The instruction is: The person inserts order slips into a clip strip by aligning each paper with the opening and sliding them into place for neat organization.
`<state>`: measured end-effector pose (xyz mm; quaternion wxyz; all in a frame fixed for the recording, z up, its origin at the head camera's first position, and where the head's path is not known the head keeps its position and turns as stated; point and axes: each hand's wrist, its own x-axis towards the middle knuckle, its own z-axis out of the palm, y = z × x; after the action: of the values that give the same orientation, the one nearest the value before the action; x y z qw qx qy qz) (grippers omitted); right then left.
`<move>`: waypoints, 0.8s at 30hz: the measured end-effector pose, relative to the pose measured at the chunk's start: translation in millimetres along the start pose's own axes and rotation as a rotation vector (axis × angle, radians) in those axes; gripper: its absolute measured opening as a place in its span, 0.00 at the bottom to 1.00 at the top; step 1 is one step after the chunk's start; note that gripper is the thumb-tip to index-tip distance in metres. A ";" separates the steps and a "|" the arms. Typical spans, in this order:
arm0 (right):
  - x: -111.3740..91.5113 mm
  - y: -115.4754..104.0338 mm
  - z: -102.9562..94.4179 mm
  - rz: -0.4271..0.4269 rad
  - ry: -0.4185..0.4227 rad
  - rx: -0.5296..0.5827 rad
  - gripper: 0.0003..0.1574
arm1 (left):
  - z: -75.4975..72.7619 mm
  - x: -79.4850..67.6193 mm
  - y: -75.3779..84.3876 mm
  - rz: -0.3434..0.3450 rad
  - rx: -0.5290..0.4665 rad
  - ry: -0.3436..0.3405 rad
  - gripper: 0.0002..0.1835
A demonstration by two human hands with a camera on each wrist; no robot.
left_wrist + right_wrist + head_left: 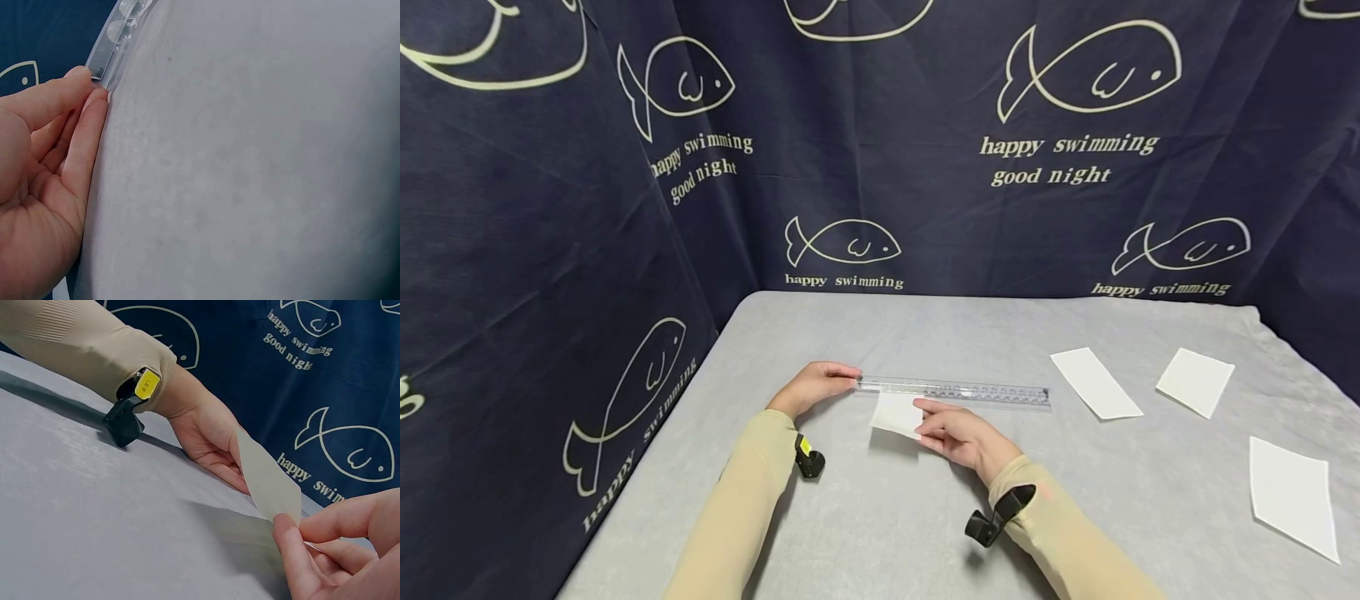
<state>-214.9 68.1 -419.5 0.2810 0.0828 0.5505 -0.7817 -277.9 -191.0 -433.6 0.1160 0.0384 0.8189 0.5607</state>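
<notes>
A clear plastic ruler (977, 393) lies across the grey table. My left hand (817, 387) pinches its left end between thumb and fingers, and in the left wrist view the hand (50, 169) grips the ruler's end (112, 44) near the cloth. My right hand (958, 435) pinches the right edge of a small white paper piece (895, 414), which sits just in front of the ruler. In the right wrist view this paper (269, 481) is tilted up off the table, held by the right hand's thumb and finger (337, 550).
Toward the right of the table (850, 533) lie three white paper pieces: a long one (1097, 383), a smaller one (1197, 382) and one nearer the front (1292, 498). A dark blue curtain (925, 100) with fish prints surrounds the back and left.
</notes>
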 end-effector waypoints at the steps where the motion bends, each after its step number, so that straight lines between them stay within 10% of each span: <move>1: -0.2 0.0 -0.6 -0.001 -0.002 -0.001 0.41 | 0.0 -0.2 0.4 -0.001 -0.001 0.000 0.14; 24: -7.6 -3.0 -10.4 -0.013 -0.007 0.000 0.42 | 0.7 -0.9 2.5 0.004 -0.019 0.000 0.14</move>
<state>-212.1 80.9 -417.7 0.2779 0.0767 0.5501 -0.7838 -277.0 -189.6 -431.3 0.1153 0.0387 0.8134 0.5689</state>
